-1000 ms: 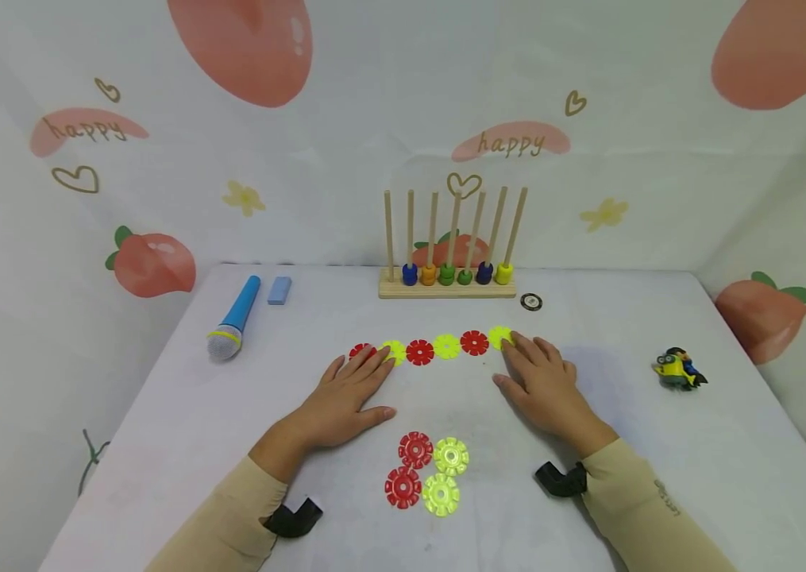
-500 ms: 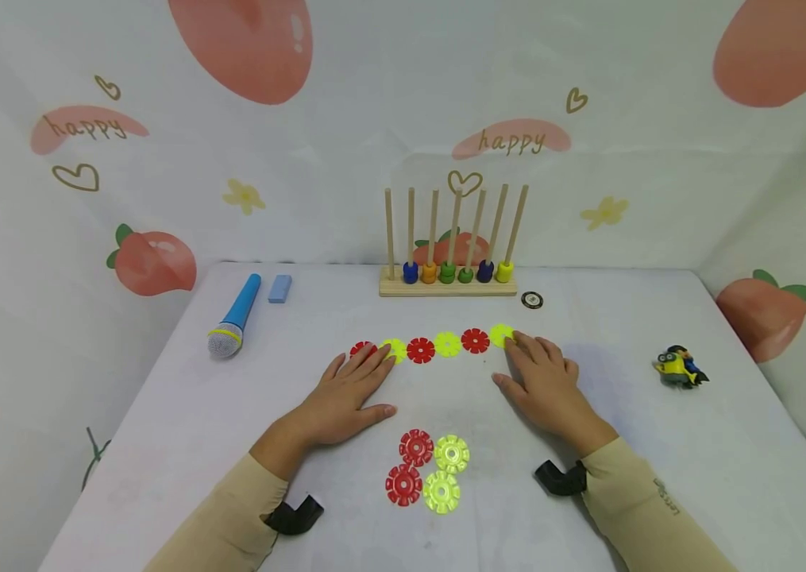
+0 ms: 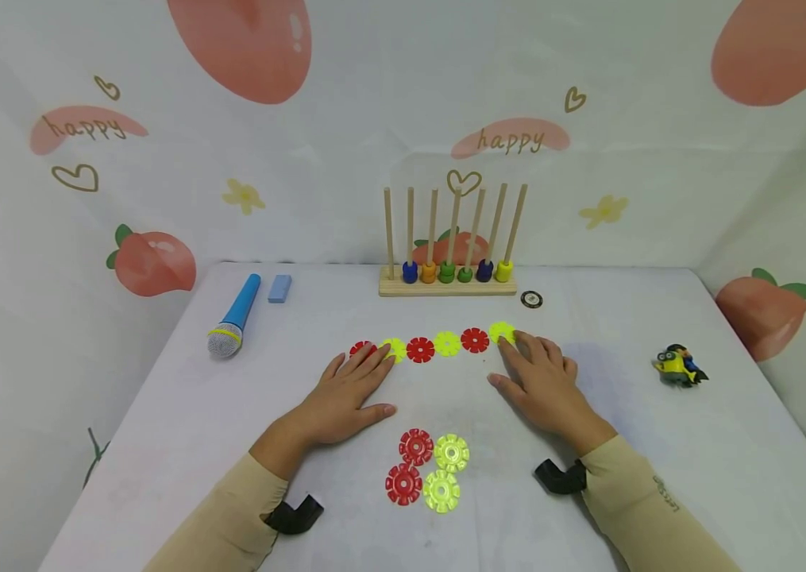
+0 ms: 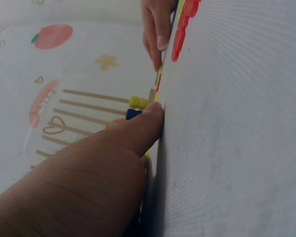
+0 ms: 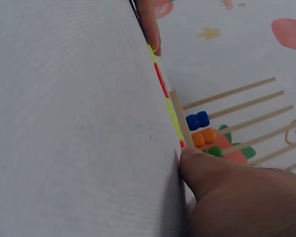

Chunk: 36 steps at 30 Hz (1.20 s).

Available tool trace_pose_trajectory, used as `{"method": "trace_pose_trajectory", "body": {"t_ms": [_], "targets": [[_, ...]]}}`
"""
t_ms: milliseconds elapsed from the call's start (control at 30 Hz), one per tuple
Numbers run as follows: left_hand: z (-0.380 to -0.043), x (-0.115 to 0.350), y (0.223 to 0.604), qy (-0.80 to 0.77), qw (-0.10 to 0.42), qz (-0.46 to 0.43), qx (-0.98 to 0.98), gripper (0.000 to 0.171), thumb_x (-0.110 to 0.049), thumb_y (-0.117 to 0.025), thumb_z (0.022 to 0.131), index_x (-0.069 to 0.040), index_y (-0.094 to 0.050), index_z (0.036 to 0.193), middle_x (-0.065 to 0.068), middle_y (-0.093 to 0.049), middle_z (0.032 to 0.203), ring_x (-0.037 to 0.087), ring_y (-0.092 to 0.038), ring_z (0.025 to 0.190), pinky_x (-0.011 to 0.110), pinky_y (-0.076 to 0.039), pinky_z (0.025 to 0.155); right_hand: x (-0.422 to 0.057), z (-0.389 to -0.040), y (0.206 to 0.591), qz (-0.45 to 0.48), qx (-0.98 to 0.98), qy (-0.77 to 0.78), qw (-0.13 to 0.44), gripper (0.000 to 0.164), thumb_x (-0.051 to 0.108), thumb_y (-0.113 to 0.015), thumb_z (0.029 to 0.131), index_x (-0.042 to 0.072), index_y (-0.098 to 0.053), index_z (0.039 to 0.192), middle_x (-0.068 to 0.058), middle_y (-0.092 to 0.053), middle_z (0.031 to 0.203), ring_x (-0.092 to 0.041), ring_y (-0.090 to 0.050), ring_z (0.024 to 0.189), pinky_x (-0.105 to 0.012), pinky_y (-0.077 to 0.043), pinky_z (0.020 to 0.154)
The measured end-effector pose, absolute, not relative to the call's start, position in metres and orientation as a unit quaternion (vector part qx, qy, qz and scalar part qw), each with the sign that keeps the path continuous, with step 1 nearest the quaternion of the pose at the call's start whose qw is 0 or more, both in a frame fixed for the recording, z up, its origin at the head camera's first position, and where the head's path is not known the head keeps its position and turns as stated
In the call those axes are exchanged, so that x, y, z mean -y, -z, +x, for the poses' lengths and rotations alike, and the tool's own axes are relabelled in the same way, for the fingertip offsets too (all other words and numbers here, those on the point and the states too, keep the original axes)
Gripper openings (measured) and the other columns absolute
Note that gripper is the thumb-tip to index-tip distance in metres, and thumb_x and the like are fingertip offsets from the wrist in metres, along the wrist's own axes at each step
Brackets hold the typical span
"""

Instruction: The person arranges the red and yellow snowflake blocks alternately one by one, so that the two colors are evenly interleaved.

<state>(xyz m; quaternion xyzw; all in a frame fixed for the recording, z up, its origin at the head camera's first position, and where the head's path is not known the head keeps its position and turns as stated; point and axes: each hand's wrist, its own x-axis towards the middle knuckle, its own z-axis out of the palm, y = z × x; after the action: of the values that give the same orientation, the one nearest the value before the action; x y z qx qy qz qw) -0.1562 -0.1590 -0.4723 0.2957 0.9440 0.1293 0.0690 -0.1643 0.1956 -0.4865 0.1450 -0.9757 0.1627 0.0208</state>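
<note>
In the head view, a row of flat notched plastic discs, alternating red and yellow, runs across the middle of the table. My left hand (image 3: 345, 401) lies with fingers extended over the left end, partly covering a red disc (image 3: 360, 348) and touching the yellow disc (image 3: 395, 349) beside it. At the right end, my right hand (image 3: 541, 389) has its fingertips on the near edge of a yellow disc (image 3: 502, 331). Between them lie a red disc (image 3: 420, 349), a yellow disc (image 3: 447, 343) and another red disc (image 3: 475, 340). Both thumbs are spread toward the middle.
Nearer me, two red discs (image 3: 416, 447) and two yellow discs (image 3: 451, 453) lie clustered. Behind the row stands a wooden peg rack with beads (image 3: 448, 291), beside a round black-and-white chip (image 3: 531, 299). A toy microphone (image 3: 234, 316), blue block (image 3: 279, 289) and small figurine (image 3: 680, 366) lie outward.
My right fingertips have shifted slightly with the end yellow disc, which sits a touch farther from me; the right thumb moved a little left. My left hand stays in place.
</note>
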Motion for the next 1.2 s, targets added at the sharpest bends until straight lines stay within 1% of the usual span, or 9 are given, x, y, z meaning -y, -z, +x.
{"method": "trace_pose_trajectory", "body": {"t_ms": [267,367,533,633,733,867,933,1067,1200], "targets": [[-0.156,0.159,0.472,-0.128,0.066,0.297,-0.944,0.08,-0.067,-0.04,0.091,-0.023,-0.018,0.154,-0.005,-0.008,0.159,0.021,-0.002,0.144,0.056,-0.001,0.11,-0.195,-0.165,0.486,0.15,0.975,-0.163,0.024,0.072,0.065,-0.046,0.089,0.025,-0.038,0.149,-0.012,-0.023,0.151,-0.039,-0.014,0.134,-0.062,-0.018,0.092],[-0.156,0.16,0.472,-0.128,0.067,0.299,-0.943,0.081,-0.067,-0.04,0.091,-0.023,-0.017,0.154,-0.005,-0.009,0.159,0.021,-0.001,0.144,0.056,-0.001,0.11,-0.193,-0.165,0.484,0.155,0.97,-0.183,0.041,0.069,0.063,-0.048,0.09,0.025,-0.039,0.148,-0.01,-0.023,0.152,-0.038,-0.015,0.135,-0.062,-0.019,0.092],[-0.157,0.159,0.472,-0.125,0.072,0.297,-0.944,0.08,-0.067,-0.04,0.09,-0.024,-0.017,0.154,-0.005,-0.008,0.159,0.021,-0.001,0.144,0.055,-0.001,0.11,-0.186,-0.162,0.475,0.185,0.931,-0.306,0.076,0.061,0.047,-0.057,0.093,0.016,-0.043,0.144,-0.009,-0.034,0.145,-0.033,-0.027,0.132,-0.059,-0.026,0.096],[-0.157,0.159,0.471,-0.126,0.075,0.293,-0.945,0.08,-0.067,-0.04,0.09,-0.025,-0.017,0.154,-0.006,-0.008,0.159,0.021,-0.001,0.144,0.055,-0.001,0.11,-0.176,-0.155,0.467,0.206,0.883,-0.419,0.042,0.055,0.037,-0.061,0.094,0.012,-0.046,0.14,-0.008,-0.045,0.137,-0.027,-0.044,0.122,-0.05,-0.04,0.093],[-0.157,0.158,0.471,-0.127,0.074,0.291,-0.945,0.08,-0.067,-0.04,0.09,-0.024,-0.017,0.154,-0.006,-0.009,0.159,0.021,-0.001,0.144,0.055,-0.001,0.11,-0.158,-0.142,0.461,0.224,0.84,-0.492,-0.032,0.055,0.034,-0.064,0.092,0.015,-0.045,0.14,-0.006,-0.052,0.13,-0.022,-0.055,0.109,-0.043,-0.048,0.085],[-0.157,0.159,0.473,-0.123,0.068,0.293,-0.946,0.081,-0.068,-0.04,0.09,-0.024,-0.018,0.154,-0.005,-0.009,0.159,0.02,-0.001,0.144,0.055,0.0,0.11,-0.13,-0.121,0.459,0.265,0.816,-0.496,-0.131,0.061,0.039,-0.069,0.088,0.019,-0.046,0.14,0.001,-0.055,0.125,-0.017,-0.054,0.107,-0.04,-0.046,0.09],[-0.157,0.159,0.473,-0.122,0.067,0.294,-0.946,0.081,-0.068,-0.04,0.09,-0.024,-0.019,0.154,-0.005,-0.01,0.159,0.02,-0.001,0.144,0.055,-0.001,0.11,-0.116,-0.112,0.461,0.29,0.825,-0.459,-0.158,0.061,0.044,-0.069,0.086,0.021,-0.049,0.138,0.007,-0.055,0.123,-0.014,-0.051,0.109,-0.039,-0.044,0.093],[-0.157,0.159,0.472,-0.123,0.068,0.295,-0.945,0.081,-0.068,-0.04,0.09,-0.024,-0.018,0.154,-0.005,-0.01,0.159,0.02,-0.002,0.144,0.055,-0.001,0.11,-0.097,-0.097,0.465,0.338,0.858,-0.361,-0.137,0.051,0.047,-0.07,0.085,0.024,-0.059,0.129,0.014,-0.05,0.118,-0.008,-0.043,0.109,-0.038,-0.039,0.092],[-0.156,0.159,0.471,-0.129,0.067,0.297,-0.944,0.08,-0.067,-0.04,0.09,-0.023,-0.019,0.154,-0.004,-0.01,0.159,0.021,-0.003,0.144,0.055,-0.002,0.11,-0.093,-0.093,0.469,0.346,0.87,-0.334,-0.108,0.038,0.037,-0.072,0.085,0.025,-0.064,0.12,0.014,-0.047,0.114,-0.007,-0.041,0.106,-0.035,-0.038,0.088]]}}
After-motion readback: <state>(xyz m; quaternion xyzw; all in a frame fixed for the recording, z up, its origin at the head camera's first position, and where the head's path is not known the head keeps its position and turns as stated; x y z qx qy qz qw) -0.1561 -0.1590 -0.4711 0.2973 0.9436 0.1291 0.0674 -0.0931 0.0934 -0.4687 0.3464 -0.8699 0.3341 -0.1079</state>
